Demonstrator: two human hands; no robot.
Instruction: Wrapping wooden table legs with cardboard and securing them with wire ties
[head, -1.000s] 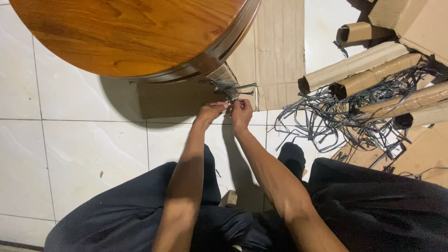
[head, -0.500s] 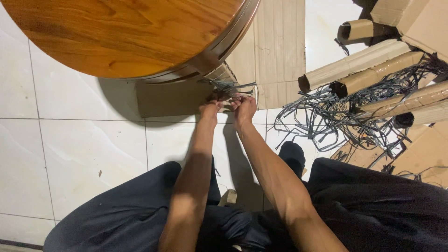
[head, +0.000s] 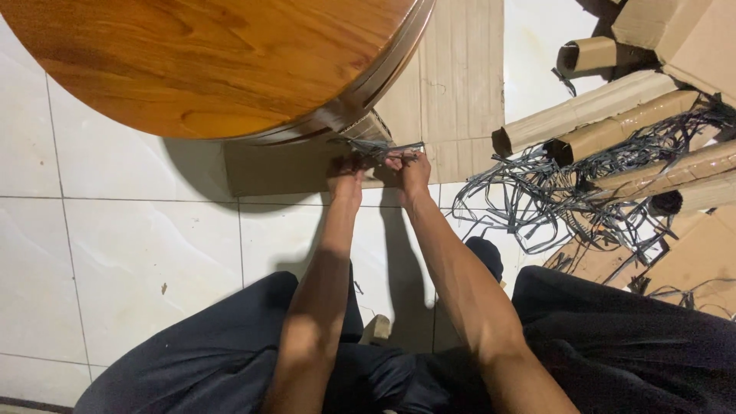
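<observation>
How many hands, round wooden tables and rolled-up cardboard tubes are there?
Hands: 2, the left hand and right hand, both at the grey straps under the table edge.
Round wooden table: 1.
Rolled cardboard tubes whose open ends show: 4.
Total: 7.

The round polished wooden tabletop (head: 207,61) is cut off by the top edge and hides whatever stands under it; the fingers (head: 399,161) of both hands bunch up in shadow by the grey plastic straps (head: 376,146), so the grip is unclear; the brown cardboard tubes (head: 613,107) run off the right edge.
</observation>
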